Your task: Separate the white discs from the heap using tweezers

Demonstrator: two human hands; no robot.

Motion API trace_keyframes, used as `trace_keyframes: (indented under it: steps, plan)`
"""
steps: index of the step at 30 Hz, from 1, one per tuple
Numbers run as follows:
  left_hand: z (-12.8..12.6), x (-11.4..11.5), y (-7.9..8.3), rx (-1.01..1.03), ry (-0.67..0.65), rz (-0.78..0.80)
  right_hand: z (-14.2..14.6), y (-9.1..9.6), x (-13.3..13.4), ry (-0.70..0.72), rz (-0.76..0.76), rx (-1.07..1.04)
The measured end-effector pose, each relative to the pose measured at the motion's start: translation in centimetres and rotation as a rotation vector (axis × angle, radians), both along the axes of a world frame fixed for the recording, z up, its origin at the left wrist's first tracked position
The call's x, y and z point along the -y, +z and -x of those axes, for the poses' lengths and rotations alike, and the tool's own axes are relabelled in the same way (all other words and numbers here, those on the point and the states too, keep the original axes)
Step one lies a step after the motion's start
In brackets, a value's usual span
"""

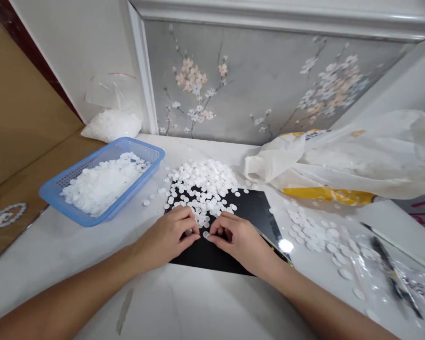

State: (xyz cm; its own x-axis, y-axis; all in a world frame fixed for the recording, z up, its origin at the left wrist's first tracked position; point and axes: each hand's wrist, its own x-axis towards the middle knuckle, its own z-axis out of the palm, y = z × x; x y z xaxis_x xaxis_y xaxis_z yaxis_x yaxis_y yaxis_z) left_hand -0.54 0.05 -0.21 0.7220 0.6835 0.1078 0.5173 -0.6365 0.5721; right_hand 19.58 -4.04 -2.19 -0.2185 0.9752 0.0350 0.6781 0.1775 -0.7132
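Observation:
Both of my hands are over a black flat board (223, 262) on the table. My right hand (239, 238) pinches a small white disc (206, 234) between thumb and forefinger. Close beside it, my left hand (173, 236) has its thumb and fingertips drawn together. A bit of white shows between those fingers, but I cannot tell whether they grip it. Just beyond my fingertips, a loose heap of white discs (207, 177) spreads across the board's far part and onto the table.
At left stands a blue plastic basket (122, 215) of white discs, with a filled clear bag (111, 125) behind it. A white and yellow plastic bag (357, 160) lies at back right. Scattered discs (311, 231), a black pen-like tool (396, 276) and clear plastic lie right.

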Motion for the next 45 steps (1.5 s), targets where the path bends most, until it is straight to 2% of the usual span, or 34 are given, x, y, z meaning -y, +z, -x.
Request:
trace_keyframes:
  steps: [2,4,7,10,13,16,21,25,29,34,39,45]
  plan:
    - [-0.1,0.3,0.1,0.072,0.097,0.154,-0.1,-0.1,0.0,0.023,-0.008,-0.023]
    - [-0.2,0.5,0.0,0.127,0.186,0.377,-0.4,0.0,0.1,0.049,-0.028,-0.044]
    - [-0.3,0.3,-0.3,0.229,0.257,0.672,-0.7,0.2,0.0,0.13,-0.029,-0.041]
    - [-0.3,0.0,-0.3,0.293,0.27,0.84,-0.8,0.3,-0.1,0.167,-0.019,-0.047]
    - [-0.1,-0.2,-0.1,0.304,0.265,0.906,-0.7,0.0,-0.2,0.065,-0.043,-0.057]
    - [0.0,-0.3,-0.1,0.328,0.265,0.929,-0.2,-0.3,-0.2,0.022,-0.067,-0.058]
    - [0.1,-0.4,-0.5,0.366,0.266,0.951,0.5,-0.5,0.0,0.039,-0.062,0.004]
    - [0.1,-0.3,-0.6,0.36,0.25,0.948,0.0,-0.5,0.0,0.014,-0.081,-0.051]
    - [0.1,0.0,-0.7,0.334,0.213,0.847,-0.2,-0.3,0.2,-0.01,-0.021,-0.041]
    - [-0.3,0.4,-0.8,0.167,0.157,0.626,0.4,0.1,0.4,-0.01,0.025,-0.02]
    - [-0.5,0.5,-0.7,0.172,0.145,0.459,0.3,-0.1,0.3,-0.088,0.121,-0.215]
    - [-0.5,0.3,-0.2,0.283,0.194,0.383,1.7,0.2,0.5,-0.121,0.136,-0.504]
